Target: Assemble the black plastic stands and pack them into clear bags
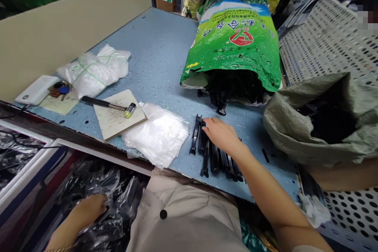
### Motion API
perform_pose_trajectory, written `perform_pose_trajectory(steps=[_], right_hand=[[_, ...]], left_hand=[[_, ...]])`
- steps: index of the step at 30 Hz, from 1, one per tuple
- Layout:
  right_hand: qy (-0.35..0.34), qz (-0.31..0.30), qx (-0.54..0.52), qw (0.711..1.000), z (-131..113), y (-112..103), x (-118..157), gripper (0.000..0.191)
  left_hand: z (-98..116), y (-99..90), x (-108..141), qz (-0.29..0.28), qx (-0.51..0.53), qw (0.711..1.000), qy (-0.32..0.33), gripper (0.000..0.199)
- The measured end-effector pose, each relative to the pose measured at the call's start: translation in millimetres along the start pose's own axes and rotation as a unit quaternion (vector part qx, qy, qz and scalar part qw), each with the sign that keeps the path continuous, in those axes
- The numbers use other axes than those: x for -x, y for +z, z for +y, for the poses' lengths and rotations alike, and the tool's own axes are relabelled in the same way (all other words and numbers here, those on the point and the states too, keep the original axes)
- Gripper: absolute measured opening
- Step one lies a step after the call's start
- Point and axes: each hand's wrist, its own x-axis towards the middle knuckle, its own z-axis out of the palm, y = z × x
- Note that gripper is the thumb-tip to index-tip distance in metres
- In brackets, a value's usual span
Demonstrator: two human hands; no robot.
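My right hand (pixel 222 134) reaches over a row of long black plastic parts (pixel 215 159) near the table's front edge. Its fingers curl down onto one part at the row's left side, their tips partly hidden. Down at the lower left, my left hand (pixel 91 208) is inside a bin among black parts in clear plastic bags (pixel 118 189). The fingers there are bent inward, and what they hold is hidden. Left of the row lies a stack of clear plastic bags (pixel 159 136). Behind the row, a green printed sack (pixel 233 51) lies with its mouth open, black parts spilling out.
A hammer (pixel 109 104) rests on a square board (pixel 118 122). Beyond are tied bundles of plastic bags (pixel 94 67), keys (pixel 62 88) and a white device (pixel 37 89). An open woven sack (pixel 283 126) stands at right, beside perforated white crates (pixel 330 35). A low partition (pixel 76 23) borders the table.
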Motion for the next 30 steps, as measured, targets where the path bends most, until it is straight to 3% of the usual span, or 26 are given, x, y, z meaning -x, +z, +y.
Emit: perform_pose_trajectory(steps=[2, 5, 8, 9, 11, 14, 16, 18, 20, 22, 24, 26, 28, 30], right_hand=[[0.01, -0.037, 0.044, 0.998, -12, 5, 6, 0.032], [0.035, -0.069, 0.059, 0.995, -32, 16, 18, 0.036], [0.057, -0.082, 0.04, 0.994, -43, 23, 19, 0.045], [0.063, -0.089, 0.031, 0.994, -44, 24, 16, 0.048], [0.073, -0.103, 0.008, 0.992, -42, 23, 8, 0.046], [0.088, -0.111, -0.034, 0.989, -27, 19, -2, 0.035], [0.103, -0.088, -0.083, 0.987, -14, 17, -4, 0.03], [0.111, -0.039, -0.198, 0.973, -4, 18, -1, 0.028], [0.091, 0.002, -0.396, 0.914, -5, 20, 4, 0.026], [0.05, -0.012, -0.607, 0.793, -18, 24, 10, 0.026], [0.014, -0.067, -0.745, 0.664, -40, 30, 12, 0.025], [0.004, -0.116, -0.812, 0.572, -66, 37, 9, 0.023], [0.016, -0.136, -0.839, 0.527, -88, 45, 0, 0.021], [0.041, -0.123, -0.847, 0.515, -100, 54, -11, 0.023]], left_hand=[[16, 8.3, -10, -0.026, -0.026, 0.999, -0.003, 0.008], [76, -1.4, -18, 0.002, 0.037, 0.997, 0.065, 0.019], [152, -11.9, -32, 0.135, 0.095, 0.972, 0.166, 0.024], [173, -12.2, -39, 0.192, 0.074, 0.96, 0.191, 0.022], [203, -9.9, -56, 0.235, 0.022, 0.944, 0.23, 0.016], [211, -10.9, -81, 0.202, 0.047, 0.95, 0.234, 0.014], [201, -18.4, -93, 0.163, 0.159, 0.952, 0.202, 0.018], [190, -28.4, -99, 0.111, 0.3, 0.935, 0.152, 0.024], [183, -36.4, -99, 0.04, 0.413, 0.904, 0.102, 0.029], [182, -39.4, -97, -0.011, 0.47, 0.879, 0.082, 0.031], [187, -37.3, -95, 0.012, 0.489, 0.868, 0.086, 0.03], [192, -32.6, -95, 0.068, 0.485, 0.866, 0.099, 0.031], [195, -28.9, -95, 0.099, 0.48, 0.865, 0.109, 0.032], [193, -29.1, -94, 0.092, 0.501, 0.853, 0.11, 0.033]])
